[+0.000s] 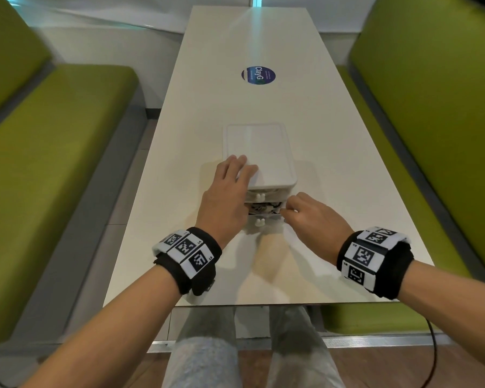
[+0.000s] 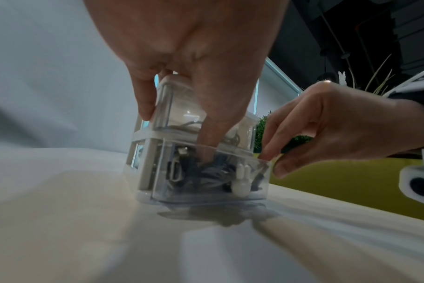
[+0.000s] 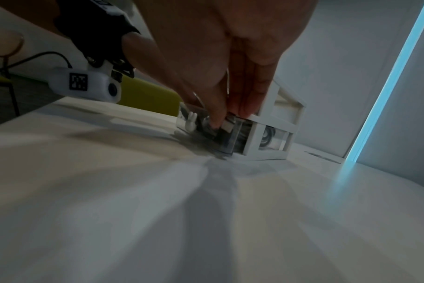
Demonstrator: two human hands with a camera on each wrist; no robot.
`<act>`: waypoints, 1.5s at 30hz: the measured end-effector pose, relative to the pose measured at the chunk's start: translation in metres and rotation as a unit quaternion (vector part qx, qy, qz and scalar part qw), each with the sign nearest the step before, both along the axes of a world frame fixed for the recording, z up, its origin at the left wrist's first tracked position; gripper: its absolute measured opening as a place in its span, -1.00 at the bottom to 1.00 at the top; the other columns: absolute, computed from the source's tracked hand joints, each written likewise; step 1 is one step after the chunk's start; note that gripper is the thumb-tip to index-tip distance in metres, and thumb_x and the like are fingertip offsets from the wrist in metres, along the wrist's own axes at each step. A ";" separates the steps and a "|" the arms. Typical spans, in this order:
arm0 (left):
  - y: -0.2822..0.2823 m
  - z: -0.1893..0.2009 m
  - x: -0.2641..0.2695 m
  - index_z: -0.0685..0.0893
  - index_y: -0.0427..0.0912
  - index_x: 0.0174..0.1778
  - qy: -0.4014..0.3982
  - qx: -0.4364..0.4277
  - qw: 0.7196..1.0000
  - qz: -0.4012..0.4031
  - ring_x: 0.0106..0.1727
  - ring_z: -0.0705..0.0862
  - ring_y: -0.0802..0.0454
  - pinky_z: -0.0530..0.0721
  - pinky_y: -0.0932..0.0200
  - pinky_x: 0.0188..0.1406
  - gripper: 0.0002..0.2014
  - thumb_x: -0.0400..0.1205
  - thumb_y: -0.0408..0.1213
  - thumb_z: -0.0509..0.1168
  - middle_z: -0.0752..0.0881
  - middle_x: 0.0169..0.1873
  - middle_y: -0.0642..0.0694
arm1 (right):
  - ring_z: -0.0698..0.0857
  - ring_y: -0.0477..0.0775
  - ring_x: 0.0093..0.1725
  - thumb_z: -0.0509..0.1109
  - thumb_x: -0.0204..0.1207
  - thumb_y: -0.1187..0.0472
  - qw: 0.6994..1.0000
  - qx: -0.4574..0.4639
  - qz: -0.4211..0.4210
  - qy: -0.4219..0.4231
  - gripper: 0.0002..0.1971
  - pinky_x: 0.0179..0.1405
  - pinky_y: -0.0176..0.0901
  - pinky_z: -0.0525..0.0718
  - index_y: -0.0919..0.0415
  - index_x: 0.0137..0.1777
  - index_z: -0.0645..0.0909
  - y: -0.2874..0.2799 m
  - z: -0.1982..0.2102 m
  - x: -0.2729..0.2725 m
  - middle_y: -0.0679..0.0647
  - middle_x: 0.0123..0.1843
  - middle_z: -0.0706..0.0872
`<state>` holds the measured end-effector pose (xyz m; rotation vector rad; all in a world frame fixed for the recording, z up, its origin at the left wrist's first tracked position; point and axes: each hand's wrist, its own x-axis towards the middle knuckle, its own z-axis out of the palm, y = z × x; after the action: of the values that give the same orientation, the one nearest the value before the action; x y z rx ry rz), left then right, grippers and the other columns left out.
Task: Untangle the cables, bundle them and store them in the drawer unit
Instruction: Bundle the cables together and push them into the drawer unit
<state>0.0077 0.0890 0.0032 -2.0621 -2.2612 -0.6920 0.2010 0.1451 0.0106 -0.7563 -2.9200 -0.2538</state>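
Observation:
A small white-framed drawer unit point(image 1: 266, 152) with clear drawers stands mid-table. Its lower drawer point(image 1: 263, 218) is pulled out a little and holds dark tangled cables point(image 1: 261, 209). My left hand point(image 1: 230, 186) lies over the unit's top left corner with straight fingers. In the left wrist view its thumb point(image 2: 213, 134) reaches down into the drawer point(image 2: 206, 193) and presses on the cables point(image 2: 213, 172). My right hand point(image 1: 291, 211) pinches the drawer's front right corner. In the right wrist view its fingertips point(image 3: 218, 118) sit beside a metal plug point(image 3: 228, 124). The upper drawer is pushed in.
The long white table point(image 1: 207, 107) carries a round blue sticker point(image 1: 258, 75) farther back. Green benches point(image 1: 53, 163) point(image 1: 431, 107) run along both sides. The table's near edge point(image 1: 263, 303) lies just in front of my knees.

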 end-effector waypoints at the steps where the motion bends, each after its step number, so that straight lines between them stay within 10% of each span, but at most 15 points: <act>1: 0.000 0.000 0.001 0.44 -0.12 0.44 -0.007 -0.002 1.000 -0.002 0.58 0.21 -0.10 0.74 0.02 -0.01 -0.37 0.42 -0.40 0.39 0.37 0.54 -0.10 | 0.61 0.15 -0.36 0.60 -0.06 0.61 1.000 0.001 -0.001 0.008 -0.68 -0.53 -0.25 0.23 0.30 -0.35 0.68 0.001 -0.001 0.000 0.13 -0.31 0.62; 5: 0.001 0.001 0.010 0.42 -0.13 0.44 -0.018 -0.012 1.000 0.016 0.64 0.15 -0.11 0.62 0.10 0.07 -0.36 0.48 0.01 0.43 0.32 0.56 -0.12 | 0.62 0.18 -0.36 0.48 -0.03 0.66 0.999 -0.009 0.016 0.050 -0.70 -0.54 -0.19 0.48 0.31 -0.36 0.68 0.003 -0.008 -0.002 0.14 -0.33 0.63; 9: 0.006 -0.002 0.019 0.49 -0.25 0.32 0.028 -0.014 0.999 0.032 0.56 0.31 -0.27 0.71 -0.02 0.14 -0.38 0.34 -0.28 0.51 0.44 0.46 -0.25 | 0.57 0.18 -0.32 0.24 0.11 0.60 0.999 0.000 0.008 0.049 -0.72 -0.44 -0.07 0.58 0.26 -0.37 0.65 0.005 -0.014 -0.005 0.13 -0.29 0.64; 15: 0.007 0.003 0.014 0.48 -0.22 0.33 0.049 -0.015 0.998 0.035 0.53 0.31 -0.22 0.77 0.04 -0.14 -0.40 0.34 -0.41 0.42 0.42 0.45 -0.20 | 0.61 0.22 -0.21 0.43 0.12 0.60 0.999 -0.025 -0.004 0.048 -0.75 -0.38 -0.03 0.60 0.26 -0.31 0.69 0.006 -0.016 -0.010 0.16 -0.19 0.70; 21: -0.001 0.006 0.001 0.27 -0.16 0.55 0.048 -0.082 0.995 -0.028 0.65 0.03 -0.15 0.65 0.04 0.18 -0.08 0.39 0.23 0.47 0.19 0.62 -0.17 | 0.61 0.20 -0.26 0.54 0.35 0.46 0.984 -0.099 -0.025 0.146 -0.85 -0.44 -0.09 0.56 0.29 -0.14 0.68 0.013 -0.017 -0.002 0.09 -0.34 0.67; 28: 0.000 0.006 0.001 0.35 -0.16 0.51 0.088 -0.073 0.993 -0.013 0.62 0.15 -0.19 0.63 0.17 -0.20 -0.25 0.44 -0.21 0.55 0.27 0.59 -0.16 | 0.50 0.13 -0.27 0.60 0.34 0.35 0.957 -0.138 -0.116 0.226 -0.67 -0.33 -0.13 0.48 0.32 0.00 0.52 0.012 -0.012 -0.009 0.20 -0.05 0.58; 34: 0.001 0.001 -0.003 0.43 -0.15 0.44 0.095 -0.052 0.994 -0.013 0.56 0.29 -0.21 0.39 0.26 -0.35 -0.27 0.38 -0.27 0.60 0.39 0.53 -0.15 | 0.58 0.05 -0.18 0.53 0.47 0.19 0.905 -0.263 -0.201 0.266 -0.61 -0.23 -0.14 0.53 0.05 0.06 0.32 0.012 -0.015 -0.007 -0.09 -0.09 0.56; 39: -0.001 0.003 -0.001 0.43 -0.17 0.45 0.083 -0.057 0.995 -0.015 0.57 0.28 -0.22 0.42 0.24 -0.35 -0.24 0.35 -0.25 0.62 0.38 0.53 -0.16 | 0.66 0.05 -0.29 0.57 0.42 0.19 0.888 -0.299 -0.214 0.275 -0.81 -0.26 -0.16 0.60 0.10 -0.26 0.58 0.018 -0.019 -0.004 -0.05 -0.34 0.67; 45: 0.000 0.006 0.001 0.39 -0.16 0.48 0.083 -0.073 0.994 -0.006 0.60 0.22 -0.20 0.44 0.24 -0.31 -0.26 0.40 -0.29 0.57 0.34 0.56 -0.14 | 0.74 -0.07 -0.22 0.50 0.50 0.25 0.855 -0.330 -0.219 0.334 -0.96 -0.14 -0.28 0.67 0.14 -0.13 0.69 0.010 -0.019 0.001 -0.02 -0.24 0.77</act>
<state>0.0090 0.0886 0.0089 -2.1060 -2.2699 -0.3505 0.2015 0.1552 -0.0086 -1.2686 -2.0955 0.8551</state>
